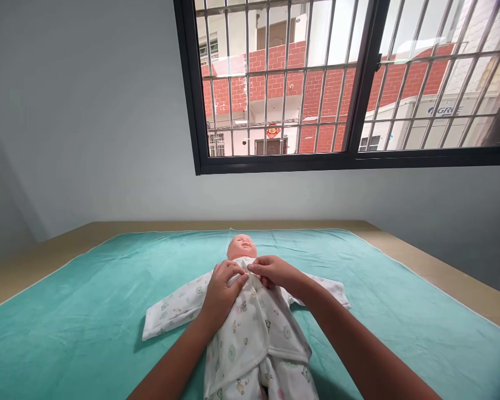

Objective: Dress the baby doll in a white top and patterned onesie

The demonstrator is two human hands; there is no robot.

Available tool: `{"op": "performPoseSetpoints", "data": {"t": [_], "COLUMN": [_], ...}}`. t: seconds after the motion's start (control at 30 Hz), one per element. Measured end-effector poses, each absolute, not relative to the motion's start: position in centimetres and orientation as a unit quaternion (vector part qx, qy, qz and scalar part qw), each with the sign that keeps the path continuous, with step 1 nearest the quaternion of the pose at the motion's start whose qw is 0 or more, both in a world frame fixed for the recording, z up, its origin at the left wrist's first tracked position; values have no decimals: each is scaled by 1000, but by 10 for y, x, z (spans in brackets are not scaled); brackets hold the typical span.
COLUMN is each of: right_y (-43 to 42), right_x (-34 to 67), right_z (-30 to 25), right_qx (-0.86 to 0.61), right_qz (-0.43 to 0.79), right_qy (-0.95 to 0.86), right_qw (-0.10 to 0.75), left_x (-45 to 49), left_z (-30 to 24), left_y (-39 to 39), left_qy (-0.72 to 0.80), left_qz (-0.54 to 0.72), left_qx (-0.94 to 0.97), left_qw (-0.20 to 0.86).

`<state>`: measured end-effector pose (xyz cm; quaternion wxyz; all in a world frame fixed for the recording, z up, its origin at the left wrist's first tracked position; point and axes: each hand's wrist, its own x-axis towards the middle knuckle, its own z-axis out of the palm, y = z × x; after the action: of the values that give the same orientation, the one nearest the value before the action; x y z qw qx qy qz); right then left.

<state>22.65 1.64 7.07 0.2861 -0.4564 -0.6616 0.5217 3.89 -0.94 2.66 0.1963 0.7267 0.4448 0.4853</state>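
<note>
A baby doll lies on its back, head toward the window, dressed in a white printed baby jacket and matching trousers. Its sleeves spread out to both sides. At the doll's upper chest, just under the chin, my left hand pinches the jacket's front edge. Close beside it, my right hand has thumb and finger pressed together on the same front near the collar. A small fastening shows just below my fingers. What exactly lies between the fingertips is hidden.
A turquoise cloth covers most of the wooden table, whose bare edges show at the sides and back. Behind stands a grey wall with a barred, dark-framed window.
</note>
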Motion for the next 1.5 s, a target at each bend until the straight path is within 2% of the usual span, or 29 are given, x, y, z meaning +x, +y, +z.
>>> {"op": "performPoseSetpoints", "data": {"t": [0.23,0.57,0.77,1.03,1.5], "right_y": [23,20,23,23,23], "right_x": [223,227,230,229,231], "right_z": [63,62,56,58,57], "right_qx": [-472,-392,-367,-392,-390], "right_qz": [478,615,651,609,592], "right_qy": [-691,-593,-561,-607,-625], "right_qw": [267,341,355,327,327], "left_x": [39,38,39,42,47], "left_z": [24,24,29,42,40], "left_y": [-7,-8,-8,-11,-7], "left_qy": [442,439,446,458,473], "left_qz": [499,503,506,488,474], "left_qx": [711,707,674,630,659], "left_qw": [223,235,301,395,343]}}
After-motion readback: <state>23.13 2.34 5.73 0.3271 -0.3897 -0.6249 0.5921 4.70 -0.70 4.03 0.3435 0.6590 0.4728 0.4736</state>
